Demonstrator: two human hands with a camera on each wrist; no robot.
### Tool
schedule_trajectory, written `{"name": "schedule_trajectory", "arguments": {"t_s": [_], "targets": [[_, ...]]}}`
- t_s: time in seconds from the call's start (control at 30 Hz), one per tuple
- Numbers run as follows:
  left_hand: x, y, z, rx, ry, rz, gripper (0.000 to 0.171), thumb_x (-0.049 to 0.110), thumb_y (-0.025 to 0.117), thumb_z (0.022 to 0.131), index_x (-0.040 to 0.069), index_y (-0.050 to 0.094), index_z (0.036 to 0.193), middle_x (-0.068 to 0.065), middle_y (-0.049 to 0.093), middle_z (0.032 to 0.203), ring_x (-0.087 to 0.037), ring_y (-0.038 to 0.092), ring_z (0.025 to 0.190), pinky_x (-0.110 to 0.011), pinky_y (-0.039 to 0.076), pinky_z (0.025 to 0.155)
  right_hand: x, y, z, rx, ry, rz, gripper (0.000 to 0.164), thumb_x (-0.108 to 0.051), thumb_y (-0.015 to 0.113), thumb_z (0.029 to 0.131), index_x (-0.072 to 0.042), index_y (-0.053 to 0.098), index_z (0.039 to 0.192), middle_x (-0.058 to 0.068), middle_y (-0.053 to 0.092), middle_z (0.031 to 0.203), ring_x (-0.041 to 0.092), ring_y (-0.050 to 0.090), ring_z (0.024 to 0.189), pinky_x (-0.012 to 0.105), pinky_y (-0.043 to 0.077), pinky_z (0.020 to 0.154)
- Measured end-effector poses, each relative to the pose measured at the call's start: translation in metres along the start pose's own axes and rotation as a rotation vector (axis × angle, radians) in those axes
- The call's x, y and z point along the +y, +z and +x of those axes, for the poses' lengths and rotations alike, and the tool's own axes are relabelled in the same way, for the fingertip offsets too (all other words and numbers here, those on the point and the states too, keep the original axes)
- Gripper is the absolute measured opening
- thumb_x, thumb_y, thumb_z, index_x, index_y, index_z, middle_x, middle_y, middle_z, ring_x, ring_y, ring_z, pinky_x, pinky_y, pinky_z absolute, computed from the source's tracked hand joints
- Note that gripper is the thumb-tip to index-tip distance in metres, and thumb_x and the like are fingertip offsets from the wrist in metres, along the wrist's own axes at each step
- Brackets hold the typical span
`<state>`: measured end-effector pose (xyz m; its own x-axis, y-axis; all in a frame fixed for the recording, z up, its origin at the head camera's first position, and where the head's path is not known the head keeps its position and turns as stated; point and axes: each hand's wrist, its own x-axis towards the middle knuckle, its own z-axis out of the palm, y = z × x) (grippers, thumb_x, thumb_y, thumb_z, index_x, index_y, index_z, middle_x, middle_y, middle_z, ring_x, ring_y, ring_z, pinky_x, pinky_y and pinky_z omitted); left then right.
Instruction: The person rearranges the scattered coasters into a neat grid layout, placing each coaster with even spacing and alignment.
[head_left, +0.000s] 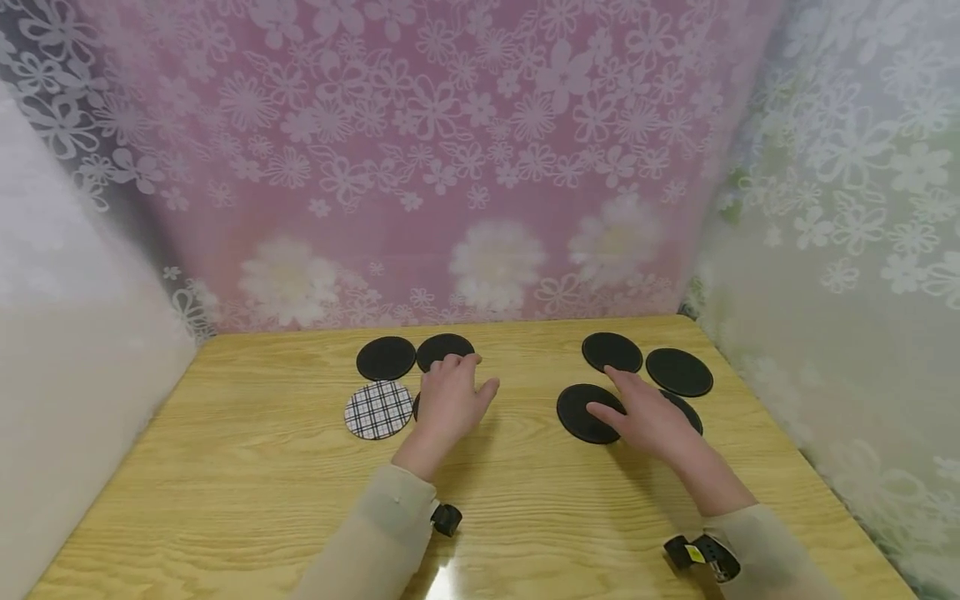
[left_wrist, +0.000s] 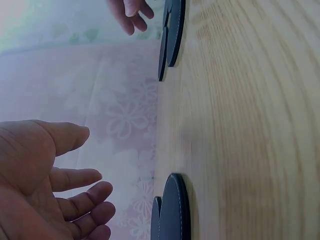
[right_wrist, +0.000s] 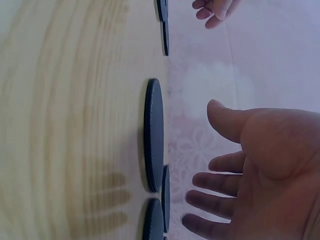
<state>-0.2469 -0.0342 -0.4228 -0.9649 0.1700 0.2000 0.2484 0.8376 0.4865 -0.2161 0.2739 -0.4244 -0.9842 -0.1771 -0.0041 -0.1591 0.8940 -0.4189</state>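
Note:
Round coasters lie flat in two groups on the table. In the left group, a plaid coaster (head_left: pixel 378 410) is at front left, with black coasters (head_left: pixel 386 358) behind it. My left hand (head_left: pixel 450 400) hovers over this group's right side and mostly hides another black coaster (head_left: pixel 416 407). Its fingers are loosely bent and hold nothing, as the left wrist view shows. Over the right group of black coasters (head_left: pixel 612 350), my right hand (head_left: pixel 648 417) is held with thumb and fingers spread. The right wrist view shows it empty, apart from the nearest coaster (right_wrist: pixel 154 135).
The wooden table (head_left: pixel 517 517) ends at a pink flowered curtain (head_left: pixel 420 208) behind. Pale sheets stand along the left side and the flowered right side (head_left: pixel 847 250). Black straps with small devices (head_left: pixel 447 519) sit at both wrists, next to light sleeves.

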Motion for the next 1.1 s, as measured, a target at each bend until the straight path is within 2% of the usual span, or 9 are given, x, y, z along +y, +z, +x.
{"name": "schedule_trajectory", "arguments": {"t_s": [0.2, 0.43, 0.57, 0.73, 0.9, 1.1], "targets": [[0.016, 0.011, 0.001, -0.021, 0.017, 0.01, 0.052, 0.043, 0.07, 0.11, 0.01, 0.068, 0.15, -0.017, 0.065, 0.145, -0.042, 0.057, 0.134, -0.061, 0.044, 0.113, 0.008, -0.012, -0.002, 0.003, 0.066, -0.044, 0.084, -0.047, 0.067, 0.111, 0.008, 0.036, 0.167, 0.043, 0.031, 0.167, 0.065, 0.03, 0.152, 0.08, 0.036, 0.112], [0.035, 0.028, 0.0, -0.064, 0.042, 0.004, 0.051, 0.044, 0.072, 0.109, 0.011, 0.07, 0.147, -0.014, 0.068, 0.143, -0.039, 0.059, 0.135, -0.06, 0.044, 0.114, 0.02, -0.015, -0.005, -0.017, 0.086, -0.1, 0.077, -0.042, 0.067, 0.112, 0.017, 0.047, 0.156, 0.045, 0.044, 0.153, 0.061, 0.053, 0.136, 0.072, 0.05, 0.101], [0.046, 0.039, 0.0, -0.091, 0.041, 0.007, 0.053, 0.046, 0.074, 0.107, 0.011, 0.07, 0.146, -0.013, 0.069, 0.141, -0.036, 0.061, 0.131, -0.059, 0.046, 0.112, 0.024, -0.014, -0.005, -0.012, 0.077, -0.107, 0.072, -0.04, 0.067, 0.112, 0.018, 0.052, 0.151, 0.04, 0.054, 0.14, 0.057, 0.062, 0.125, 0.069, 0.053, 0.096], [0.057, 0.052, -0.001, -0.125, 0.048, -0.014, 0.054, 0.046, 0.077, 0.105, 0.011, 0.071, 0.145, -0.012, 0.071, 0.138, -0.037, 0.063, 0.126, -0.057, 0.048, 0.108, 0.028, -0.015, -0.003, -0.003, 0.076, -0.111, 0.066, -0.037, 0.07, 0.11, 0.017, 0.057, 0.145, 0.035, 0.061, 0.128, 0.052, 0.065, 0.116, 0.065, 0.055, 0.093], [0.062, 0.062, -0.002, -0.148, 0.035, -0.028, 0.056, 0.046, 0.079, 0.104, 0.01, 0.071, 0.145, -0.012, 0.071, 0.137, -0.037, 0.064, 0.126, -0.056, 0.048, 0.107, 0.031, -0.015, -0.002, -0.022, 0.073, -0.108, 0.054, -0.034, 0.073, 0.108, 0.013, 0.067, 0.134, 0.026, 0.066, 0.113, 0.043, 0.067, 0.103, 0.059, 0.056, 0.084], [0.066, 0.072, 0.0, -0.161, 0.018, -0.019, 0.055, 0.047, 0.079, 0.103, 0.009, 0.073, 0.143, -0.012, 0.072, 0.135, -0.037, 0.065, 0.124, -0.054, 0.049, 0.105, 0.035, -0.015, -0.001, -0.025, 0.068, -0.104, 0.048, -0.031, 0.076, 0.106, 0.011, 0.072, 0.128, 0.022, 0.067, 0.109, 0.04, 0.066, 0.102, 0.058, 0.056, 0.084]]}}
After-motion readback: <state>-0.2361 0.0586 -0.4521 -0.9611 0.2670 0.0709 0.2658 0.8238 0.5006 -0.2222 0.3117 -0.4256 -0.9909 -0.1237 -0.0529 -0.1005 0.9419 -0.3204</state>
